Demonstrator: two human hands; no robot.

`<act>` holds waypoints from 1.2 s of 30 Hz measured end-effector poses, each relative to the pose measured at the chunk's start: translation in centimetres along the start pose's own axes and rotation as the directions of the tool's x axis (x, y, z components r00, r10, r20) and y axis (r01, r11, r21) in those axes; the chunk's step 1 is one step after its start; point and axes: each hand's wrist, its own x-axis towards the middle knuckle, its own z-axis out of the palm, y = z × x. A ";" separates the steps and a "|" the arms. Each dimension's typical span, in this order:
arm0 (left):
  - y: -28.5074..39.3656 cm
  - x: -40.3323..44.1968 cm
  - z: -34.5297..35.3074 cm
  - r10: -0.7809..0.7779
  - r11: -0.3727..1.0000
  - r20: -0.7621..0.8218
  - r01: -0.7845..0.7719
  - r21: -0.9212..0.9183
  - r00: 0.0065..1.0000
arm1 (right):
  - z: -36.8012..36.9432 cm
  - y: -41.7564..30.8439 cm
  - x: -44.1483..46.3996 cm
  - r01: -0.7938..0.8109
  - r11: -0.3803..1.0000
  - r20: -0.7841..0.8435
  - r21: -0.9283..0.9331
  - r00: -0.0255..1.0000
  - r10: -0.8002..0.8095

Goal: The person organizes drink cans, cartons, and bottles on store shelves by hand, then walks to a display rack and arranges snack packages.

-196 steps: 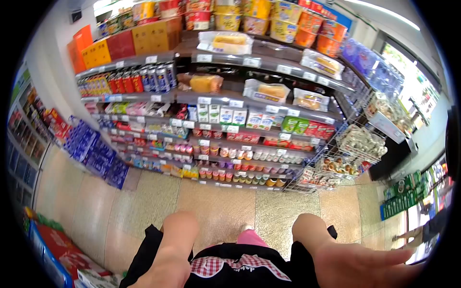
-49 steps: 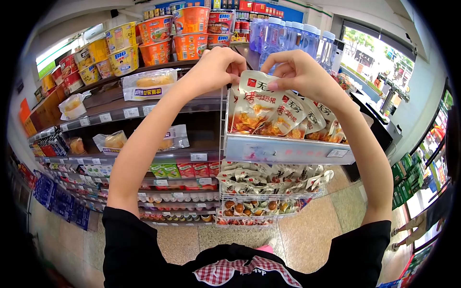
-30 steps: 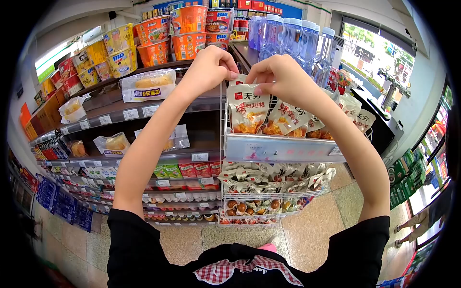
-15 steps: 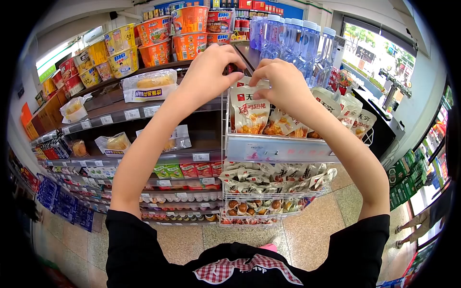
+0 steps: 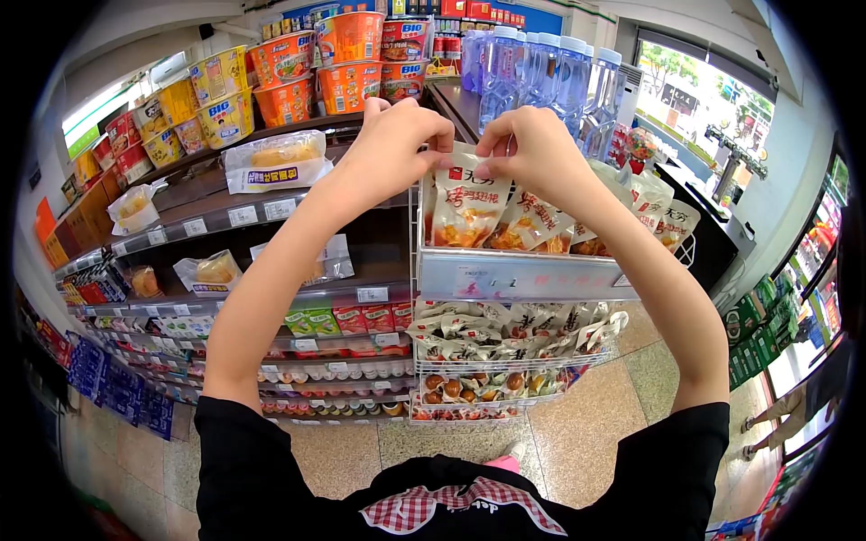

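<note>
A white snack pouch [image 5: 466, 206] with red and black lettering stands upright at the front left of the wire rack's top basket. My left hand [image 5: 404, 144] is closed, its thumb and fingers pinching the pouch's upper left corner. At the upper right corner, my right hand [image 5: 532, 151] pinches the same pouch between thumb and fingers. Similar pouches [image 5: 534, 223] lean beside it to the right, partly hidden behind my right forearm.
Lower tiers of the wire rack [image 5: 505, 361] hold more packets. Stacked instant noodle cups [image 5: 350, 86] top the shelf on the left, above wrapped bread [image 5: 275, 162]. Water bottles [image 5: 541, 77] stand on the counter behind the rack. Another person's legs [image 5: 776, 419] show at far right.
My fingers have come down and closed on the pouch's top corners; before, both hands were more open around its top. The camera view has shifted slightly.
</note>
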 end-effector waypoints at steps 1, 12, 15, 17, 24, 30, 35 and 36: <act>-0.1 0.1 -0.2 -0.005 1.000 0.007 0.005 -0.013 1.000 | 0.0 0.1 0.0 0.021 1.000 -0.009 0.020 1.000 -0.021; 1.3 0.3 0.6 0.121 0.979 -0.082 -0.105 0.173 0.989 | 0.8 1.1 0.0 0.181 0.983 -0.086 0.020 0.980 -0.178; 0.8 0.3 0.8 0.102 0.980 -0.045 -0.093 0.174 0.994 | -1.6 1.3 -0.7 0.183 0.974 -0.137 -0.133 0.970 -0.201; 0.7 0.2 0.9 0.094 0.982 -0.061 -0.083 0.168 0.994 | -4.1 0.4 -1.7 -0.059 0.903 -0.091 -0.425 0.996 0.022; 0.2 0.6 0.9 0.032 0.998 -0.015 -0.031 0.063 0.999 | -5.3 1.1 -3.5 -0.188 0.872 0.115 -0.451 0.957 0.266; -0.3 0.8 1.0 -0.005 1.000 0.006 0.005 -0.028 1.000 | -4.3 3.1 -3.0 -0.210 0.949 0.171 -0.237 0.952 0.253; -0.3 0.9 0.7 0.003 1.000 -0.005 -0.003 -0.026 1.000 | -5.7 2.2 -3.0 -0.155 0.978 0.098 -0.137 0.981 0.170; -0.2 1.0 0.7 -0.004 1.000 -0.004 0.004 -0.009 1.000 | -6.3 1.8 -2.9 -0.127 0.980 0.098 -0.153 0.985 0.143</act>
